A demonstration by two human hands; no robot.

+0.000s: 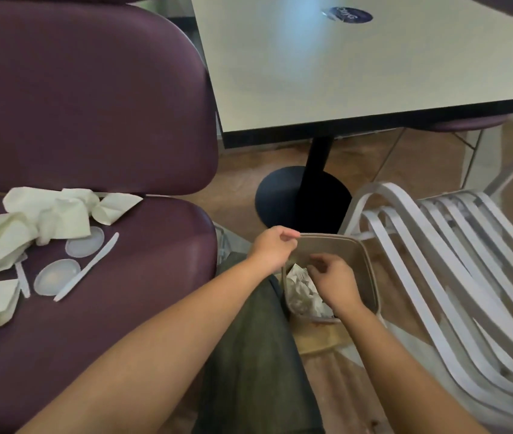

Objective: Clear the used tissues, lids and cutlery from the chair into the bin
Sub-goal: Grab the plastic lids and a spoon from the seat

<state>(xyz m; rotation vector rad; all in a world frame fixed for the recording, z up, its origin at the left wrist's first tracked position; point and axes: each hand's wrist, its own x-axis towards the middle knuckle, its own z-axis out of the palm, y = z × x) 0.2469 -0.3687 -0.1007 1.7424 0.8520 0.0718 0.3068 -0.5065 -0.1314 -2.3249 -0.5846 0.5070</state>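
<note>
Drop step rn: right hand (333, 285) w/ loose, empty-looking fingers over bin (364, 261); left hand (272, 249) pinches its rim; next, reach left of it for tissues (45, 217) & knife (87, 266) on chair (142, 277).

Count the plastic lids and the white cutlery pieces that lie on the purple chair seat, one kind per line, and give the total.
Lids: 3
Cutlery pieces: 3 (one knife in plain view, two partly under the tissues)
Total: 6
</note>
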